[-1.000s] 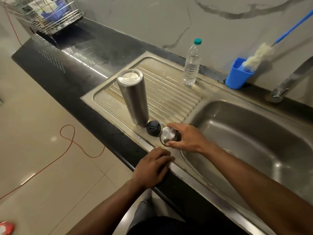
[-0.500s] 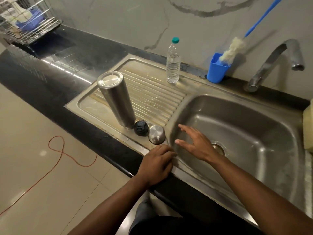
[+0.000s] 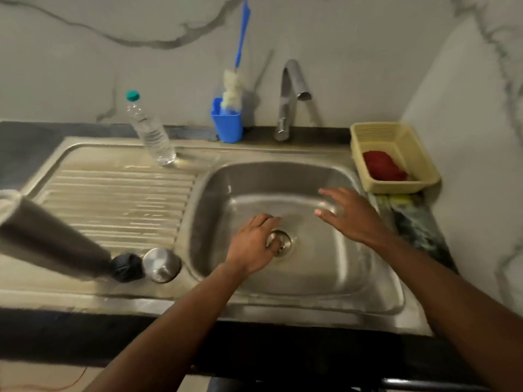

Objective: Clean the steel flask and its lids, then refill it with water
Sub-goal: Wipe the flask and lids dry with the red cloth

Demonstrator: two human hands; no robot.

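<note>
Flask [image 3: 51,239] and both lids [image 3: 144,265] stand unwashed on the drainboard [image 3: 119,193]; your left hand [image 3: 253,246] and right hand [image 3: 352,215], fingers loose and empty, hover over the sink [image 3: 353,273]—washing and refilling remain.

**Flask and two lids on the draining board**

The steel flask [image 3: 53,244] stands at the draining board's front left, a tall brushed-metal cylinder, leaning in the wide-angle view; just beside its base sits the black inner lid [image 3: 126,267], round and dark; touching that lid's right side sits the steel cap [image 3: 162,264], shiny, near the basin's left rim.
</note>
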